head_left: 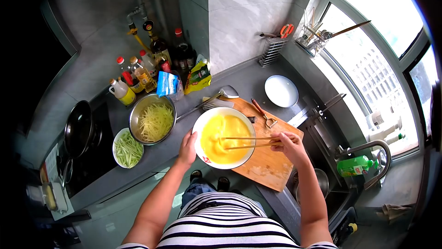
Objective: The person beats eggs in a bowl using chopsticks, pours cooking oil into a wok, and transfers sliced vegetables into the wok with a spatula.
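My left hand (188, 147) grips the left rim of a white bowl (199, 151) that holds yellow beaten egg (221, 129). In my right hand (287, 144) is a pair of wooden chopsticks (260, 141), their tips in the egg. The bowl is in front of the left part of a wooden cutting board (264, 170). A peeler (262, 113) with a brown handle lies at the board's back edge. Part of a knife (252, 119) shows beside the bowl; the bowl hides some of it.
Left of the bowl are a metal bowl of pale shreds (155, 122), a dish of green shreds (128, 148) and a black wok (78, 129). Bottles (142, 76) stand behind. A white plate (281, 91) is at the back; the sink (338, 154) and faucet (384, 150) are right.
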`<move>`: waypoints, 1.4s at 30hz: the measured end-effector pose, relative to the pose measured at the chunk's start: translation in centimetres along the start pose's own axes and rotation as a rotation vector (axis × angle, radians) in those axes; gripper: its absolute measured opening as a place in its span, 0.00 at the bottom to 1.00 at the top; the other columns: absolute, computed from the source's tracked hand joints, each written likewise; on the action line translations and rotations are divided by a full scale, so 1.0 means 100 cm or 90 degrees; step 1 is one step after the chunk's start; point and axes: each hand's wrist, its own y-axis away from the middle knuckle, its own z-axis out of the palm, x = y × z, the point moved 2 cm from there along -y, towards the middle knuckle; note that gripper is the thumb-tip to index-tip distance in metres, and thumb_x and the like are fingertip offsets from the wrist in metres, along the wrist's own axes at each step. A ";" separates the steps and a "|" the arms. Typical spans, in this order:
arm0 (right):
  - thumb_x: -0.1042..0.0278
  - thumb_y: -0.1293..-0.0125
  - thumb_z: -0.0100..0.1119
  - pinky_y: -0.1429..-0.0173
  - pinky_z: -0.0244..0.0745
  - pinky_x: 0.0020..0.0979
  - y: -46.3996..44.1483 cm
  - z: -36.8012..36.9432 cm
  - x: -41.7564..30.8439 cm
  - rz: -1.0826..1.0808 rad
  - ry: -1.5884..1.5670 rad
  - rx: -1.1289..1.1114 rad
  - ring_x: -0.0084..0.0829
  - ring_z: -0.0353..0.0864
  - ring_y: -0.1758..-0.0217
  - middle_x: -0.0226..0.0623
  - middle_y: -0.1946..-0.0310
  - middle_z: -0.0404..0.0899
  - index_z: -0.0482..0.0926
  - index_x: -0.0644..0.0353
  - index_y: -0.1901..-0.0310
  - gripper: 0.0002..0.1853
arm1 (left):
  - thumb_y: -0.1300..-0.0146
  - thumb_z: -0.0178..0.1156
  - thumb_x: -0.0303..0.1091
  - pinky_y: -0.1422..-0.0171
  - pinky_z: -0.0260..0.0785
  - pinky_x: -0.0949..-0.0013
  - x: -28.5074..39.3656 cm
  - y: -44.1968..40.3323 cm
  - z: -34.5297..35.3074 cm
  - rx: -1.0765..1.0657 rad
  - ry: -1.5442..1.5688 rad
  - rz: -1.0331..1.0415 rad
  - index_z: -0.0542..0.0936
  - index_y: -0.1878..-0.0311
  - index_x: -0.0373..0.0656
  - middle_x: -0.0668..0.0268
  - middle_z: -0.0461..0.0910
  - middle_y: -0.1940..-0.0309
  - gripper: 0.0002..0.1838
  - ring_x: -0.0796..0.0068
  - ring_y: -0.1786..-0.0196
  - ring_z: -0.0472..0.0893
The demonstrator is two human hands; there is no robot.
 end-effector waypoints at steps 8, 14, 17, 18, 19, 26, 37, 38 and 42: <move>0.61 0.29 0.51 0.53 0.82 0.31 0.011 -0.010 -0.029 -0.018 0.107 -0.006 0.30 0.84 0.59 0.41 0.61 0.82 0.80 0.69 0.54 0.17 | 0.28 0.42 0.36 0.37 0.63 0.71 0.001 0.001 0.003 -0.003 0.002 -0.009 0.69 0.39 0.32 0.58 0.75 0.45 0.21 0.72 0.43 0.74; 0.62 0.28 0.50 0.53 0.81 0.30 0.008 -0.010 -0.025 -0.004 0.086 0.009 0.29 0.84 0.62 0.39 0.63 0.82 0.79 0.69 0.54 0.16 | 0.28 0.42 0.37 0.38 0.63 0.71 -0.004 -0.002 0.003 -0.026 0.017 -0.019 0.69 0.39 0.32 0.58 0.76 0.45 0.21 0.72 0.44 0.75; 0.61 0.28 0.50 0.52 0.81 0.31 0.007 -0.006 -0.019 0.025 0.065 -0.024 0.28 0.83 0.61 0.38 0.62 0.81 0.79 0.68 0.54 0.16 | 0.29 0.44 0.39 0.39 0.64 0.71 -0.004 -0.001 0.004 -0.007 0.019 -0.015 0.70 0.41 0.32 0.59 0.77 0.48 0.21 0.71 0.46 0.76; 0.61 0.28 0.51 0.52 0.81 0.31 0.006 -0.005 -0.017 0.034 0.056 -0.035 0.28 0.83 0.61 0.38 0.62 0.81 0.79 0.67 0.54 0.16 | 0.29 0.44 0.39 0.39 0.64 0.71 -0.005 -0.001 0.003 -0.001 0.014 -0.016 0.71 0.41 0.32 0.59 0.77 0.48 0.21 0.71 0.46 0.76; 0.61 0.28 0.50 0.51 0.80 0.31 0.007 -0.006 -0.016 0.036 0.013 -0.069 0.28 0.82 0.59 0.38 0.61 0.81 0.80 0.67 0.54 0.16 | 0.29 0.44 0.39 0.39 0.65 0.71 -0.006 -0.002 0.003 0.004 0.009 -0.017 0.71 0.42 0.32 0.59 0.77 0.48 0.21 0.71 0.46 0.76; 0.61 0.28 0.51 0.52 0.80 0.29 -0.001 -0.006 0.002 0.022 -0.031 -0.013 0.27 0.83 0.61 0.37 0.62 0.81 0.78 0.66 0.53 0.15 | 0.28 0.43 0.38 0.38 0.63 0.71 -0.016 -0.003 -0.004 -0.001 0.010 -0.026 0.70 0.40 0.33 0.59 0.76 0.46 0.21 0.72 0.45 0.75; 0.60 0.29 0.52 0.48 0.79 0.31 -0.022 -0.005 0.061 0.117 -0.049 -0.018 0.29 0.82 0.56 0.39 0.58 0.80 0.78 0.67 0.51 0.17 | 0.27 0.42 0.36 0.35 0.61 0.70 -0.059 -0.016 -0.022 0.000 0.021 -0.096 0.65 0.35 0.36 0.59 0.73 0.41 0.22 0.72 0.40 0.72; 0.60 0.29 0.52 0.48 0.79 0.31 -0.024 -0.005 0.066 0.099 -0.051 0.003 0.29 0.82 0.57 0.39 0.58 0.80 0.78 0.67 0.51 0.17 | 0.27 0.42 0.36 0.35 0.61 0.70 -0.065 -0.017 -0.025 -0.001 0.023 -0.115 0.65 0.35 0.36 0.59 0.73 0.41 0.21 0.72 0.40 0.72; 0.58 0.29 0.52 0.49 0.79 0.30 -0.033 -0.008 0.090 0.111 -0.089 0.034 0.28 0.82 0.58 0.38 0.60 0.80 0.77 0.66 0.52 0.18 | 0.27 0.42 0.37 0.33 0.60 0.68 -0.084 -0.024 -0.029 -0.018 0.033 -0.168 0.65 0.36 0.35 0.59 0.72 0.40 0.22 0.71 0.39 0.72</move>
